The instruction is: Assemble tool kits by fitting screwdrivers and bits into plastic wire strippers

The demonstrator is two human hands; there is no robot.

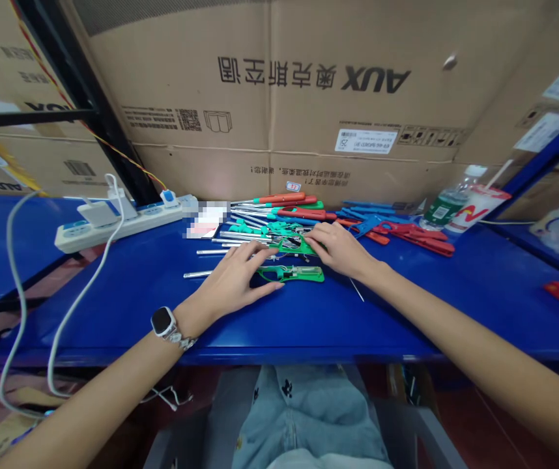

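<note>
Several slim metal-tubed pieces with green handle shells, which look like long-nosed lighters with their insides showing, lie at the middle of the blue table. My left hand [238, 273] rests among them, thumb stretched out and apart from the fingers. Its fingertips touch the near side of an open green lighter handle [296, 245]. At that handle's right end, my right hand [338, 247] has its thumb and fingertips pinched together. Closer to me, under the left thumb, is another open green lighter [303, 273]. A thin pale rod [357, 290] shows below my right hand.
Behind my hands lie red-handled lighters [303, 213], with blue handle shells [370, 221] and red handle shells [419, 236] to their right. A power strip [128, 223] stands left; a bottle [448, 202] and a paper cup [477, 207] stand right. Cardboard [309, 130] walls the back.
</note>
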